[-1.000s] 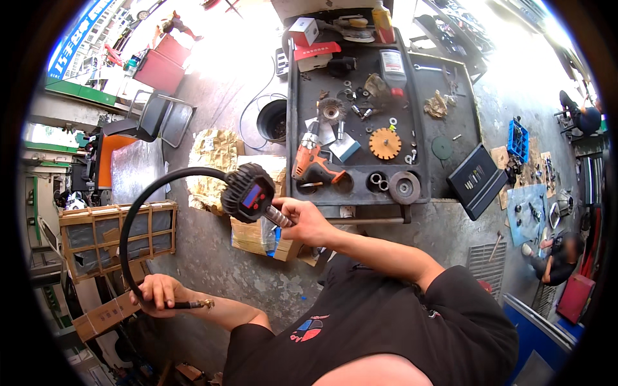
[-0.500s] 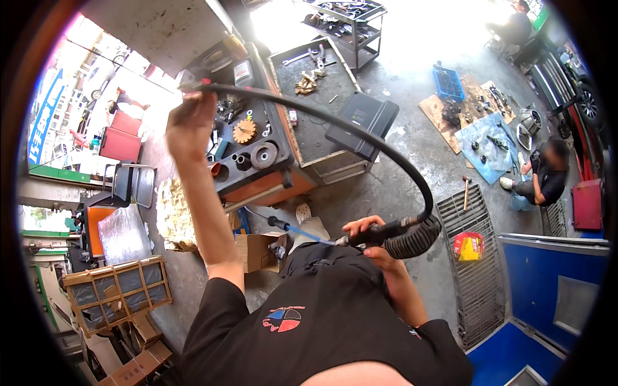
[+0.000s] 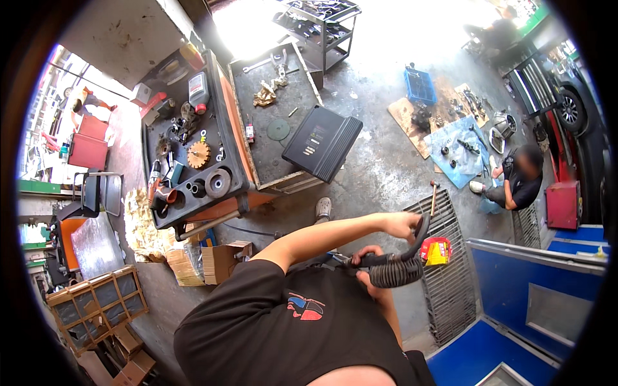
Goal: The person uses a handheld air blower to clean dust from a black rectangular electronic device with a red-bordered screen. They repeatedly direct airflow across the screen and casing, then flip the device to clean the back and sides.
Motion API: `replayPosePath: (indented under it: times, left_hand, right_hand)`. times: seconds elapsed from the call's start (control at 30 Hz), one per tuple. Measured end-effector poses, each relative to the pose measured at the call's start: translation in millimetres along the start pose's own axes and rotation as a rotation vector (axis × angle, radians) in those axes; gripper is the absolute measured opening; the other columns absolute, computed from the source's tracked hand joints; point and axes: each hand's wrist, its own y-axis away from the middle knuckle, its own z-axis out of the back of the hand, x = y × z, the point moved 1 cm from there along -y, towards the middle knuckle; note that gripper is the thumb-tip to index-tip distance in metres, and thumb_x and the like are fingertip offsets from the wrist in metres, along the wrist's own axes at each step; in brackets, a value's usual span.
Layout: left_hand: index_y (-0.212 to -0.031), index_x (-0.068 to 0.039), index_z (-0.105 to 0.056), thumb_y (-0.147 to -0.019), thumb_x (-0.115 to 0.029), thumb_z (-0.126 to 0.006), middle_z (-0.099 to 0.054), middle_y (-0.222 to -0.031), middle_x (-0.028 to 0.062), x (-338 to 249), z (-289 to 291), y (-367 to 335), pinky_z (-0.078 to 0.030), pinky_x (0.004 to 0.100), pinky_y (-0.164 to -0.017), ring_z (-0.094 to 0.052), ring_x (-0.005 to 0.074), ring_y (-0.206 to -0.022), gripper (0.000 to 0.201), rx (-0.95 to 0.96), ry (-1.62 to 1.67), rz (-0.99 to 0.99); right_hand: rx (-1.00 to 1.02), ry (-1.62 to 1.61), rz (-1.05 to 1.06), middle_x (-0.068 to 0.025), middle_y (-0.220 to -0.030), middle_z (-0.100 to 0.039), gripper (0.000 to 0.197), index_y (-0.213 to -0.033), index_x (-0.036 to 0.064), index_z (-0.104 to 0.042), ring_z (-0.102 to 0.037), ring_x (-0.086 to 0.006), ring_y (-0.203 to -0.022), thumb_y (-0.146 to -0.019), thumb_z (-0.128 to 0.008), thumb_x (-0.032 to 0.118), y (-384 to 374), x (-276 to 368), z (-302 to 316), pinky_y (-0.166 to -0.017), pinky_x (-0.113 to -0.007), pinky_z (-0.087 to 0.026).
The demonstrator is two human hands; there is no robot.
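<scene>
Left hand (image 3: 402, 226) clamped around black hose (image 3: 423, 230). Right hand (image 3: 368, 251) wrapped on handle of ribbed black gauge (image 3: 396, 273), held in front of the shirt, by the floor grate's (image 3: 450, 299) left edge. Grinding wheel (image 3: 217, 185) at cart's (image 3: 241, 179) near right corner; black case (image 3: 322, 143) over the adjacent tray's (image 3: 261, 157) near right corner.
</scene>
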Motion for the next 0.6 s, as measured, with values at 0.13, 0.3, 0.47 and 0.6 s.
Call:
replayPosePath:
  times: [0.13,0.3,0.47,0.6]
  left_hand:
    - [-0.090,-0.002,-0.069,-0.078,-0.014,-0.065,-0.069,-0.081,0.0172,36.3,5.0,29.7,-0.051,0.0426,-0.076,-0.065,0.0309,-0.079,0.017,-0.032,-0.144,0.300]
    - [-0.095,-0.005,-0.068,-0.075,-0.008,-0.062,-0.066,-0.097,0.0145,0.5,96.0,125.6,-0.048,0.0457,-0.088,-0.061,0.0356,-0.102,0.021,-0.279,-0.549,0.483]
    - [-0.077,-0.007,-0.065,-0.087,-0.032,-0.066,-0.060,-0.084,0.0090,-56.3,148.7,192.9,-0.048,0.0421,-0.069,-0.061,0.0271,-0.086,0.027,-0.734,-1.218,0.615]
    - [-0.078,-0.007,-0.063,-0.086,-0.021,-0.068,-0.062,-0.076,0.0116,21.0,195.5,226.2,-0.054,0.0425,-0.067,-0.065,0.0307,-0.073,0.017,-1.051,-1.105,0.658]
  right_hand:
    - [0.222,0.203,0.059,-0.0098,-0.091,-0.051,0.041,-0.108,0.0043,-0.043,-0.052,-0.0222,-0.088,-0.071,-0.056,-0.007,-36.0,51.4,-7.1,-0.093,-0.043,-0.042]
    - [0.194,0.130,0.264,-0.0109,-0.077,-0.056,0.028,-0.097,-0.0015,-0.052,-0.055,-0.0219,-0.066,-0.070,-0.061,0.000,-74.7,102.8,-21.4,-0.072,-0.040,-0.047]
    - [0.295,0.275,0.187,-0.0078,-0.071,-0.057,0.022,-0.089,0.0004,-0.056,-0.057,-0.0219,-0.061,-0.070,-0.065,0.007,-130.4,104.9,-28.1,-0.062,-0.033,-0.047]
    - [0.242,0.400,-0.332,-0.0032,-0.075,-0.060,0.025,-0.095,0.0063,-0.059,-0.059,-0.0176,-0.065,-0.075,-0.071,0.015,-170.0,68.9,-17.1,-0.064,-0.032,-0.047]
